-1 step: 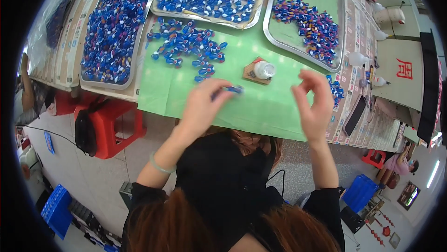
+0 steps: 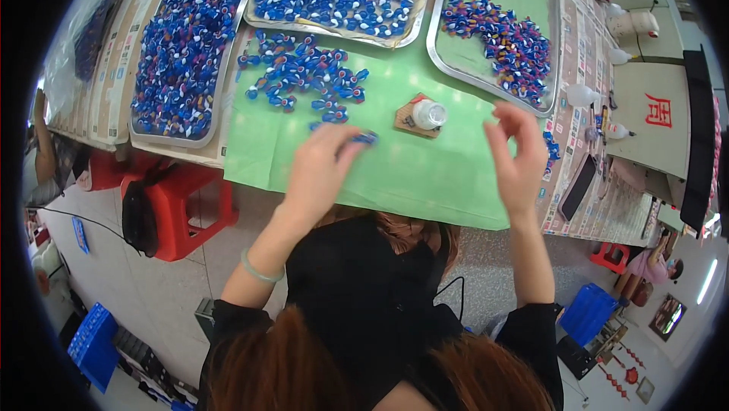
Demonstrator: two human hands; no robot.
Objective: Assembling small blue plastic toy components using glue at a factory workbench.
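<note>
Between the thumb and fingertips of my left hand [image 2: 320, 168] is a small blue figurine [image 2: 367, 138], partly covered by the fingers. Just beyond that hand, a loose group of similar blue figurines [image 2: 307, 69] with white and red parts lies on the green sheet [image 2: 425, 179]. My right hand [image 2: 520, 157] is raised over the sheet's right side, thumb and forefinger apart, with nothing visible in it. Between the hands, a small clear jar with a white cap [image 2: 430, 114] stands on a piece of brown card [image 2: 406, 116].
Metal trays of blue pieces line the back: a left tray [image 2: 220, 107], a middle tray [image 2: 414, 31] and a half-filled right tray [image 2: 437, 54]. At right lie a phone [image 2: 579, 188], small bottles [image 2: 581, 95] and a grey box [image 2: 645, 119]. A red stool [image 2: 178, 206] stands at left.
My left hand has shifted a little left with the figurine between its fingers. My right hand has moved slightly up and to the right.
</note>
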